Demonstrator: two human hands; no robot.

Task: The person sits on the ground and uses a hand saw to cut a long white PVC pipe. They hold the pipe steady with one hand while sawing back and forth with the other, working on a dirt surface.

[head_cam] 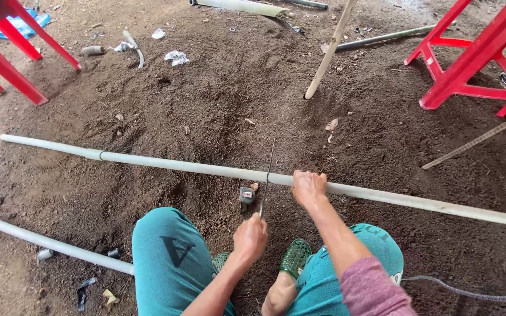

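Note:
A long grey plastic pipe (165, 164) lies across the dirt ground in front of me. My right hand (308, 187) presses down on it, fingers wrapped over the top. My left hand (250, 239) grips the near end of a thin hacksaw blade (268, 172), which crosses the pipe just left of my right hand. A small tape measure (246, 195) lies on the dirt beside the blade. I squat with teal trousers and green sandals (294, 258) below.
A second grey pipe (48, 243) lies at the lower left with short offcuts near it. Red stool legs (13, 55) stand at the top left and a red frame (469, 58) at the top right. A pale stick (329, 52) stands in the soil.

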